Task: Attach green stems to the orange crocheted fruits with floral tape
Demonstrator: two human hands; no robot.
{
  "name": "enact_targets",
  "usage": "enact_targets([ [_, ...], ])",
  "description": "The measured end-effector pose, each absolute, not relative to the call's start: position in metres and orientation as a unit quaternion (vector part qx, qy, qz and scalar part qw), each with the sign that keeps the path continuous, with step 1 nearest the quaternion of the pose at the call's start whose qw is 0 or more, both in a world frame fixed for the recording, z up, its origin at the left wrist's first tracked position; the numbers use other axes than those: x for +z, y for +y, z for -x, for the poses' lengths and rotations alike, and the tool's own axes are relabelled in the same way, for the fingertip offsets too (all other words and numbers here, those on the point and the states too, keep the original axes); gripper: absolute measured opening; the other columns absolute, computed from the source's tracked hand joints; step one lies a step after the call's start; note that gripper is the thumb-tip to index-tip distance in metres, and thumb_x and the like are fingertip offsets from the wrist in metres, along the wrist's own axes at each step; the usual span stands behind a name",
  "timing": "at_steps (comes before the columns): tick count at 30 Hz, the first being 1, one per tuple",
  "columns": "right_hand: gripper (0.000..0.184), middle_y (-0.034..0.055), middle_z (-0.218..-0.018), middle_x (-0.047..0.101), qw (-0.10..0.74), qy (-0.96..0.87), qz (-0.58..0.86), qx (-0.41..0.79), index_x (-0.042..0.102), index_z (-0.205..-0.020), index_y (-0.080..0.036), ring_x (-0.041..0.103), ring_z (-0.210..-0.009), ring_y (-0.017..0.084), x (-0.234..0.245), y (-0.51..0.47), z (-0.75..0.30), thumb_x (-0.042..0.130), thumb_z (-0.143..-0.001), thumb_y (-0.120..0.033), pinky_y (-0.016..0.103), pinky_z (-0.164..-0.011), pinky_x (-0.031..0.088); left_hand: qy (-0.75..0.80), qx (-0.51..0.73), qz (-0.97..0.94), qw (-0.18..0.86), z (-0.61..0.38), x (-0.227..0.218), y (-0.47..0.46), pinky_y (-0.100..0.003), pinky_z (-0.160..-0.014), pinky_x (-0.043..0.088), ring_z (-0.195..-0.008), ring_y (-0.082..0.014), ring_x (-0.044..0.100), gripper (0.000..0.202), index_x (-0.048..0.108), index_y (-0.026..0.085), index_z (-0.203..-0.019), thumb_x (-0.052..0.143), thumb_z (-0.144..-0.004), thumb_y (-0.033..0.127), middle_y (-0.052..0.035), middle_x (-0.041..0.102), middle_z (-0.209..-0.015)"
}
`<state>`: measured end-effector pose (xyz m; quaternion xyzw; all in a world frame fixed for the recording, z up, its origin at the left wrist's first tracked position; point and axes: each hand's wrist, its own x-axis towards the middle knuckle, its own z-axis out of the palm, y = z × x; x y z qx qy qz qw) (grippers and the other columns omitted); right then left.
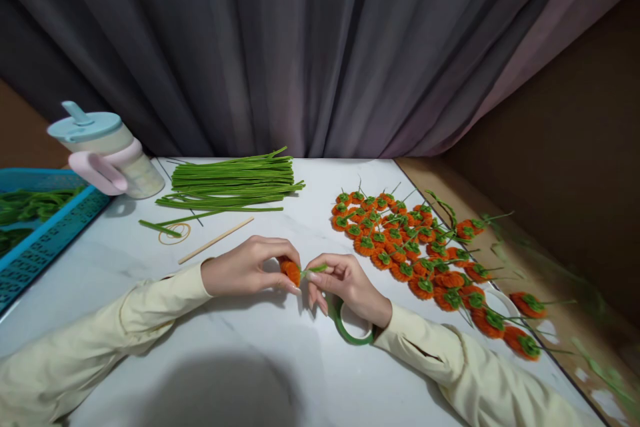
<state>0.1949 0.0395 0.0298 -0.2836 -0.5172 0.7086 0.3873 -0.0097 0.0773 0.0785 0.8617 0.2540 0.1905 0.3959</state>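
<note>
Between the thumb and fingers of my left hand [256, 267] is a small orange fuzzy ball [291, 272], like the pipe-cleaner persimmons on the table. My right hand [343, 283] faces it from the right, thumb and forefinger pinched on a thin green strip [317, 269] that reaches toward the orange ball. Whether the strip is floral tape or pipe cleaner I cannot tell. Just below my right hand lies a roll of green tape [354, 340], partly covered by the hand and wrist.
Many orange pipe-cleaner persimmons [393, 233] with green tops spread across the right side. A bundle of green pipe cleaners [233, 180] lies at the back. Nearby are a wooden stick [216, 240], rubber bands [175, 234], a tumbler [113, 153] and a blue basket [50, 253].
</note>
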Motion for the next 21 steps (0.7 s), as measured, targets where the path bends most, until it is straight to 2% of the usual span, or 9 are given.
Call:
enact_targets([
  [5,0.024,0.0037,-0.058,0.064,0.378,-0.521,0.292,0.707,0.061,-0.084,-0.011,0.052,-0.039,0.008,0.03,0.04,-0.194,0.065,-0.081,-0.035,0.019,-0.04,0.039,0.276,0.186,-0.836,0.437,0.008,0.077,0.077,-0.021,-0.068,0.044,-0.07,-0.0121,0.056,0.018,0.062,0.013,-0.082,0.068,-0.078,0.03,-0.0028,0.063,-0.078],
  [10,0.022,0.0016,-0.055,0.061,0.388,-0.579,0.309,0.647,0.059,-0.083,-0.012,0.048,-0.037,0.007,0.03,0.035,-0.191,0.059,-0.085,-0.034,0.019,-0.04,0.039,0.339,0.14,-0.69,0.623,0.007,0.073,0.081,-0.02,-0.061,0.044,-0.064,-0.011,0.055,0.02,0.062,0.012,-0.082,0.069,-0.074,0.03,-0.0005,0.063,-0.071],
  [13,0.019,0.001,-0.054,0.06,0.402,-0.664,0.336,0.533,0.059,-0.082,-0.013,0.048,-0.038,0.008,0.029,0.031,-0.191,0.054,-0.088,-0.03,0.018,-0.04,0.04,0.352,0.118,-0.596,0.713,0.008,0.071,0.083,-0.02,-0.061,0.043,-0.061,-0.0097,0.054,0.023,0.064,0.011,-0.079,0.071,-0.073,0.032,-0.0003,0.062,-0.068],
  [18,0.015,0.0036,-0.065,0.065,0.433,-0.815,0.302,0.239,0.061,-0.092,-0.015,0.056,-0.051,0.01,0.022,0.027,-0.194,0.047,-0.091,-0.021,0.019,-0.051,0.045,0.335,0.074,-0.394,0.853,0.01,0.062,0.086,-0.018,-0.059,0.046,-0.057,-0.0085,0.055,0.03,0.067,0.006,-0.073,0.076,-0.068,0.034,-0.0047,0.064,-0.066],
  [21,0.016,0.006,-0.074,0.068,0.432,-0.846,0.273,0.154,0.058,-0.1,-0.014,0.059,-0.057,0.012,0.018,0.026,-0.195,0.045,-0.092,-0.017,0.022,-0.057,0.047,0.317,0.059,-0.314,0.893,0.011,0.055,0.086,-0.016,-0.055,0.046,-0.057,-0.009,0.057,0.03,0.067,0.003,-0.076,0.076,-0.068,0.031,-0.0082,0.065,-0.069],
])
